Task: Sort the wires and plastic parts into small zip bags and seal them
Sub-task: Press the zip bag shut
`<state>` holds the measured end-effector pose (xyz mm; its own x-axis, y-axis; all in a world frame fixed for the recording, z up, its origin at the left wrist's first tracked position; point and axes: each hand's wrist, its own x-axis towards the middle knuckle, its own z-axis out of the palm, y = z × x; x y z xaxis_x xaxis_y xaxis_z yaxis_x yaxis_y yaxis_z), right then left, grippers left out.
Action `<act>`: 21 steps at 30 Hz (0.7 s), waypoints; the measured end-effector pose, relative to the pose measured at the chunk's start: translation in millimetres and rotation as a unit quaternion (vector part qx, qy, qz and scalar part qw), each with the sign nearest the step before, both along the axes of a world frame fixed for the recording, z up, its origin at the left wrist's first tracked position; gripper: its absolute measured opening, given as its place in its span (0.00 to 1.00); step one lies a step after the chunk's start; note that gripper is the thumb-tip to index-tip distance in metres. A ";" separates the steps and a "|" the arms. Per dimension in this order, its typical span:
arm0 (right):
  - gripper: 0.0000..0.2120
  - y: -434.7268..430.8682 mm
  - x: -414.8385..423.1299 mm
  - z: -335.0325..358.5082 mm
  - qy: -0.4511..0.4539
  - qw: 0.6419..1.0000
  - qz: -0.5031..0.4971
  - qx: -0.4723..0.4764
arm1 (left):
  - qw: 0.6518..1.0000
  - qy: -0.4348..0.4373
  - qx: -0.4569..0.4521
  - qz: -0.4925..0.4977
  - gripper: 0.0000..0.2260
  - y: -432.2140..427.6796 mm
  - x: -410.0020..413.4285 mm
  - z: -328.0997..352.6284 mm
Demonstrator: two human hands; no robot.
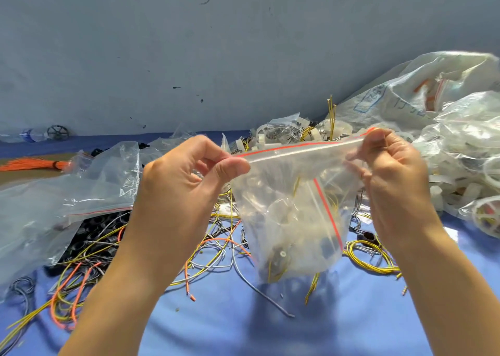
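Head view, looking forward and down. The left hand (189,171) and the right hand (389,171) are raised side by side over a blue cloth (243,326), and a small clear zip bag (286,228) is stretched between them. The left thumb and forefinger pinch the left end of the bag's top edge. The right hand's curled fingers pinch the right end, which sits slightly higher. The red seal strip (297,146) runs taut from one hand to the other. The bag hangs below this edge and holds pale plastic parts (281,255) and short lengths of yellow wire near its bottom. A second red strip (327,209) crosses the bag diagonally; it may belong to another small bag inside, though the creased film makes this uncertain.

Beneath and around the hanging bag, loose wires (216,250) in yellow, orange and grey lie tangled on the cloth. To the left, a large crumpled clear bag (54,207) partly covers a heap of black parts (92,236), and a tied bundle of orange wire (29,164) lies beyond it. Behind the hands is a pile of white plastic parts (284,136) mixed with wires. To the right stand a woven white sack (405,96) and filled clear bags (465,144). A grey wall (189,44) closes the scene, with a small spoked wheel (57,133) at its foot
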<state>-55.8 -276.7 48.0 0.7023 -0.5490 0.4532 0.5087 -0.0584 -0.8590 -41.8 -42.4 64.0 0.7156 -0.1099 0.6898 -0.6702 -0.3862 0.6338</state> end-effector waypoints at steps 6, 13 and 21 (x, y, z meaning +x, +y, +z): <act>0.05 -2.1 -16.3 11.9 -0.021 0.950 -0.140 -0.278 | 0.998 -0.054 0.028 0.006 0.10 -3.3 -1.4 13.7; 0.15 39.2 -24.0 16.7 -0.008 0.832 -0.058 -0.552 | 0.998 -0.042 0.026 -0.025 0.09 -18.7 -2.2 7.7; 0.08 10.8 -19.0 10.7 -0.022 0.834 -0.116 -0.538 | 0.999 -0.012 -0.020 0.041 0.08 -5.4 11.3 0.6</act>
